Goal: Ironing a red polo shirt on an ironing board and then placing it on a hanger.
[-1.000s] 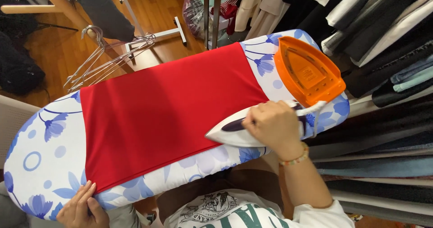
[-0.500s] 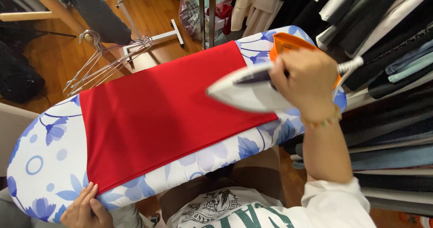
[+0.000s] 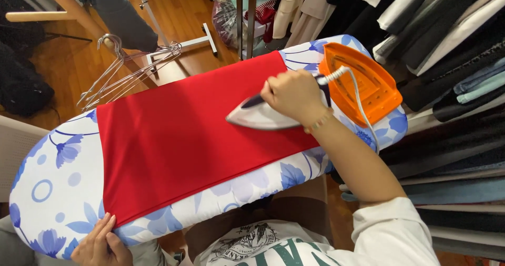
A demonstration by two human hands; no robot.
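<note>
Ironing a red cloth on a flowered ironing board

The right hand (image 3: 292, 95) is closing its grip around the handle of the white iron (image 3: 258, 114), which is lying flat on the red cloth (image 3: 184, 140) near the cloth's right end. The iron's long axis is running along the ironing board (image 3: 47, 187), and its tip is pointing to the left, toward the wide unpressed part. The left hand (image 3: 100, 242) is resting with its fingers together on the board's near edge, at the cloth's left corner. The orange iron rest (image 3: 368, 82) is lying just beside the right hand.
</note>
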